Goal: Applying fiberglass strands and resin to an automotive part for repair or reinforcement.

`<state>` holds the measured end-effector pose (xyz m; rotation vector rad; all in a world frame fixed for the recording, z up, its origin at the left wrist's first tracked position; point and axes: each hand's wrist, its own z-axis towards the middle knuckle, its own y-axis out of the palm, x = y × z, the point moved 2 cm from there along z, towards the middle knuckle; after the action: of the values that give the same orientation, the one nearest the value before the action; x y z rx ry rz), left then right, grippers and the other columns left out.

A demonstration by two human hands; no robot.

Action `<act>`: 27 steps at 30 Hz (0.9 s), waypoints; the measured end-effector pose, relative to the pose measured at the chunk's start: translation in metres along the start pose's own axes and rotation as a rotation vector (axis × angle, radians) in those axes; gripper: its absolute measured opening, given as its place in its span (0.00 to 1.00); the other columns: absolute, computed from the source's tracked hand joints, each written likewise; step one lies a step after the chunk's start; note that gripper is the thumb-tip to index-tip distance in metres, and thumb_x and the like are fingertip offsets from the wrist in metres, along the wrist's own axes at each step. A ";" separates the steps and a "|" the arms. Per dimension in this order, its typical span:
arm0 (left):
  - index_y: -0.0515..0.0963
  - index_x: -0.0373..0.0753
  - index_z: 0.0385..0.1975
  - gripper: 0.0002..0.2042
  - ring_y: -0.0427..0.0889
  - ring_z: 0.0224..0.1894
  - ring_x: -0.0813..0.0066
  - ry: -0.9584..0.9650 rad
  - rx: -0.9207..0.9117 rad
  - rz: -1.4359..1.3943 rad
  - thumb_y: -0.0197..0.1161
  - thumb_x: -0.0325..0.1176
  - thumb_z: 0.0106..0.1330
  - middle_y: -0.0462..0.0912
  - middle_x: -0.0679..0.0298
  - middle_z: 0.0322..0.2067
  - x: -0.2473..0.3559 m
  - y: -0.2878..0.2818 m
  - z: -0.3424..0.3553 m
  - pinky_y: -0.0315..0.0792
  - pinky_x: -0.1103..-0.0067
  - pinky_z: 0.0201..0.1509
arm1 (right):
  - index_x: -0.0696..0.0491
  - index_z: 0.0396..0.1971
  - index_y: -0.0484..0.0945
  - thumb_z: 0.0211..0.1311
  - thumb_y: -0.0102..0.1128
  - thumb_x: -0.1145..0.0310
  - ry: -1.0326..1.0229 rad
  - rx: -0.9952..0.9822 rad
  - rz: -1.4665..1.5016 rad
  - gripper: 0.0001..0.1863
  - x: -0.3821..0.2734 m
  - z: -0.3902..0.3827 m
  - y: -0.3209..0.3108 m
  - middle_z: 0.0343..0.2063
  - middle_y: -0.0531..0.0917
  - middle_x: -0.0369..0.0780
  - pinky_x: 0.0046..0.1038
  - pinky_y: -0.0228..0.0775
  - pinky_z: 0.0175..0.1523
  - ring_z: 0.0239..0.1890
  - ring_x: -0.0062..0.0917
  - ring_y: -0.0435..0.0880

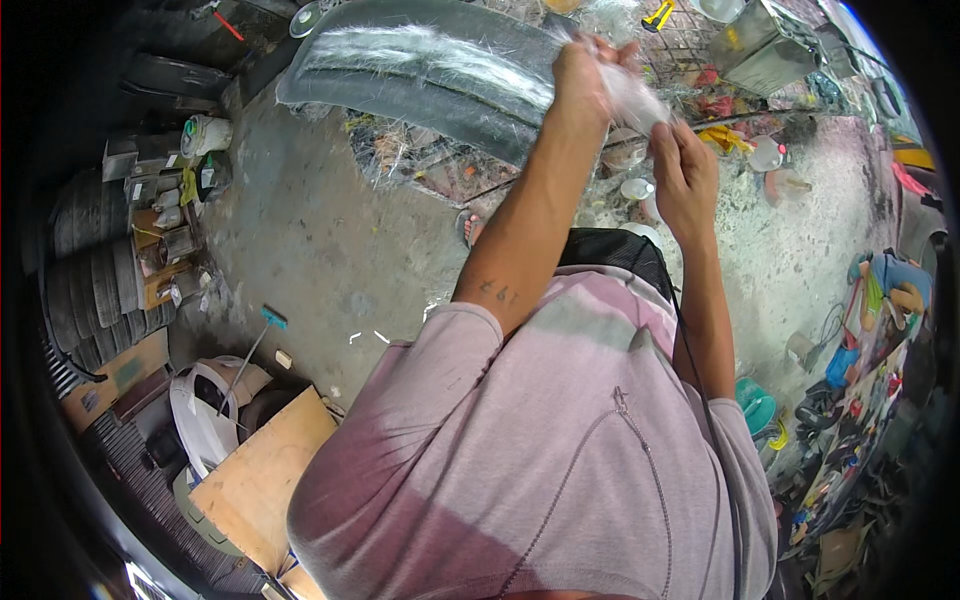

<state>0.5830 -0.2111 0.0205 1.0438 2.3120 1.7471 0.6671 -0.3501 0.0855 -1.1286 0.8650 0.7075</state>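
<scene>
The left hand (585,80), over the right end of the dark curved panel (460,122), has its fingers curled around the upper part of a white fibre tuft (637,98). The right hand (686,178), just beyond that same end of the panel and closer to the person's body, pinches the tuft's lower end between thumb and fingers. The tuft therefore spans the gap between the two hands, slanting away from the panel's right end; its edges are blurred. Loose white strands (430,50) lie along the length of the panel, bristling over its rim in places.

Right of the panel runs a rusty wire grid (672,60), with a yellow cutter knife (657,15) near its far side. A squarish metal can (765,48) stands farther right of the panel. On the near side of the panel's right end, past the forearms, are a small white container (637,188), a crumpled yellow piece (724,138) and a translucent bottle (766,154).

A sandalled foot (468,228) shows on the floor (330,230) at the panel's near side. To the left of the panel stands a whitish bucket (206,135), and beyond it a row of dark ribbed pieces (95,255). Well apart from the panel, toward the near left, are a teal-headed broom (273,318) and a wooden board (262,482); toward the near right, a teal basket (755,405).
</scene>
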 end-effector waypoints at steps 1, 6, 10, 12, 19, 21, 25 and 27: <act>0.70 0.40 0.32 0.06 0.82 0.43 0.59 0.091 -0.008 0.040 0.45 0.32 0.66 0.77 0.57 0.27 0.015 -0.011 0.011 0.76 0.64 0.46 | 0.59 0.28 0.77 0.68 0.54 0.62 -0.010 -0.012 0.006 0.15 -0.003 -0.004 -0.001 0.16 0.70 0.36 0.25 0.59 0.27 0.21 0.18 0.66; 0.72 0.36 0.39 0.18 0.83 0.42 0.60 0.114 -0.209 0.079 0.49 0.47 0.71 0.81 0.48 0.39 0.007 -0.003 0.002 0.77 0.68 0.42 | 0.60 0.29 0.79 0.71 0.53 0.60 0.056 0.209 0.430 0.18 -0.014 0.010 -0.022 0.21 0.75 0.33 0.19 0.64 0.30 0.23 0.15 0.71; 0.72 0.34 0.47 0.32 0.83 0.40 0.62 0.071 -0.354 0.079 0.49 0.62 0.66 0.82 0.49 0.38 -0.021 0.024 -0.030 0.78 0.70 0.43 | 0.59 0.28 0.79 0.70 0.53 0.59 0.270 -0.052 0.247 0.18 0.009 0.044 -0.013 0.18 0.75 0.33 0.20 0.64 0.29 0.22 0.15 0.72; 0.69 0.37 0.38 0.16 0.82 0.39 0.60 -0.048 -0.273 0.129 0.43 0.44 0.69 0.76 0.59 0.29 -0.029 0.007 -0.014 0.79 0.62 0.45 | 0.59 0.26 0.78 0.69 0.54 0.61 0.279 -0.098 0.197 0.17 0.029 0.040 0.000 0.16 0.72 0.31 0.21 0.60 0.27 0.20 0.14 0.68; 0.66 0.40 0.31 0.12 0.78 0.28 0.62 0.171 0.190 -0.199 0.46 0.41 0.74 0.66 0.64 0.18 -0.012 -0.024 0.023 0.79 0.64 0.39 | 0.61 0.24 0.75 0.68 0.54 0.61 0.071 0.040 0.061 0.18 0.005 0.007 -0.001 0.15 0.73 0.36 0.24 0.61 0.26 0.19 0.17 0.66; 0.67 0.40 0.30 0.13 0.80 0.33 0.59 0.240 0.146 -0.213 0.46 0.41 0.74 0.68 0.63 0.19 0.023 -0.055 0.040 0.78 0.62 0.42 | 0.59 0.24 0.75 0.72 0.51 0.61 0.029 0.022 0.355 0.19 -0.019 0.000 -0.017 0.16 0.72 0.33 0.20 0.60 0.26 0.20 0.14 0.68; 0.72 0.37 0.37 0.28 0.82 0.43 0.56 0.174 -0.202 -0.008 0.45 0.61 0.69 0.79 0.53 0.28 0.021 -0.022 -0.006 0.76 0.64 0.47 | 0.59 0.28 0.78 0.72 0.52 0.62 0.031 0.150 0.543 0.16 -0.042 0.018 -0.020 0.19 0.74 0.32 0.17 0.61 0.28 0.21 0.13 0.70; 0.72 0.35 0.45 0.34 0.81 0.45 0.58 0.193 -0.341 0.013 0.42 0.67 0.66 0.82 0.49 0.35 0.002 -0.011 -0.014 0.75 0.66 0.49 | 0.60 0.27 0.79 0.68 0.57 0.60 0.068 0.123 0.401 0.17 -0.036 0.034 -0.012 0.17 0.76 0.34 0.19 0.64 0.29 0.22 0.15 0.73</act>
<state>0.5702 -0.2234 0.0160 0.8654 1.9972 2.2329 0.6671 -0.3234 0.1286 -0.8804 1.1943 0.9329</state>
